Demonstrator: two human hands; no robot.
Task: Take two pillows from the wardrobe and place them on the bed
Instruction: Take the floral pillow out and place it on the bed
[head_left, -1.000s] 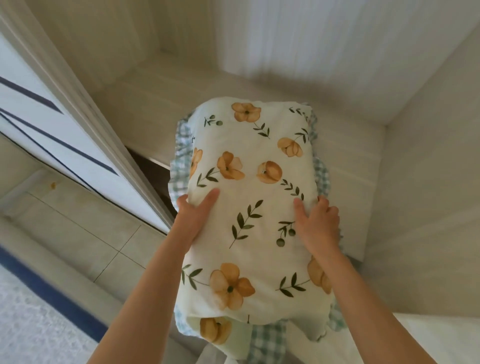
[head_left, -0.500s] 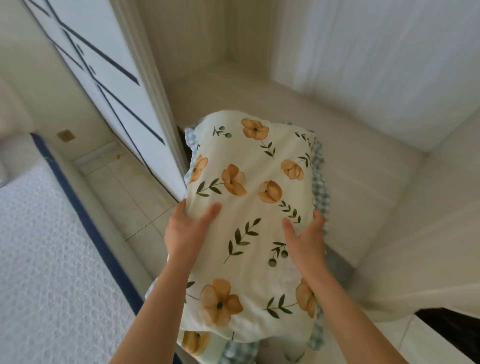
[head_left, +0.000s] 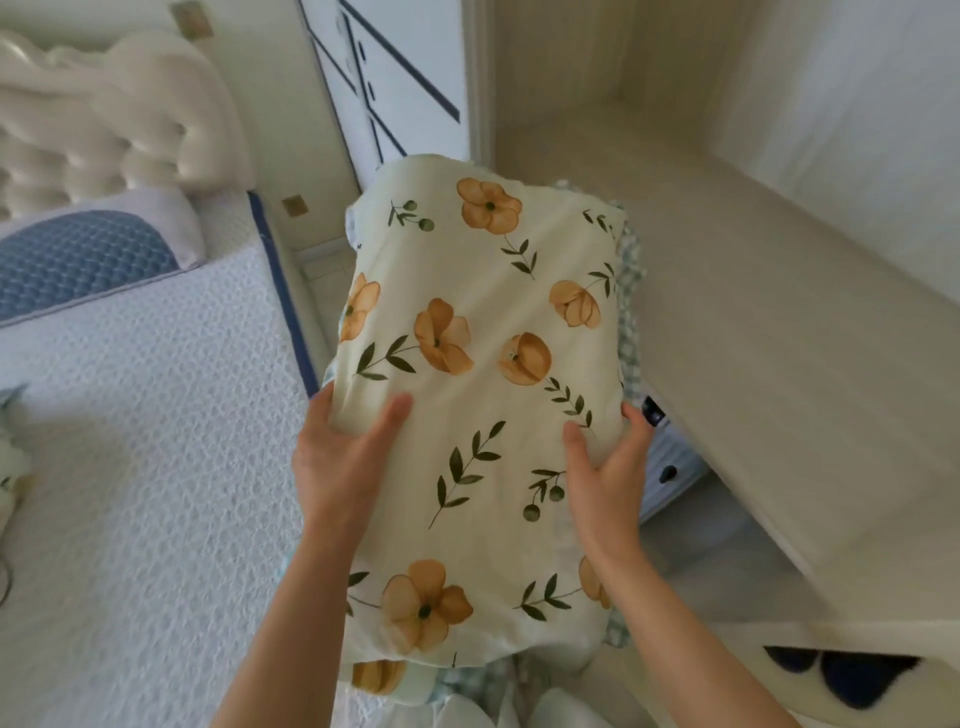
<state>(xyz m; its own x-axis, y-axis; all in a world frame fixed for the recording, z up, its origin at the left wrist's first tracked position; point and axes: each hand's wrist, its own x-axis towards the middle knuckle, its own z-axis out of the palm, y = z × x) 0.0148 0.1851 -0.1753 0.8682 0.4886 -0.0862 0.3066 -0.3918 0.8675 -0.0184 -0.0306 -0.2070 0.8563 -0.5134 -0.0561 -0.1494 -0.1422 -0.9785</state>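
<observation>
Both hands, left (head_left: 340, 462) and right (head_left: 608, 483), clasp the floral pillow (head_left: 478, 395) (thumbs on top).

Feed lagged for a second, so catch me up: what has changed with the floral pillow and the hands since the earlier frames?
The floral pillow has come out of the wardrobe and swung left toward the bed, which now fills the left of the view with its blue pillow. Unchanged: left hand and right hand grip the pillow's sides, green checked fabric beneath.

A cream cotton pillow (head_left: 483, 415) is showing orange flowers and green sprigs; lower left, a white textured bedspread (head_left: 145, 467) is showing navy piping.
</observation>
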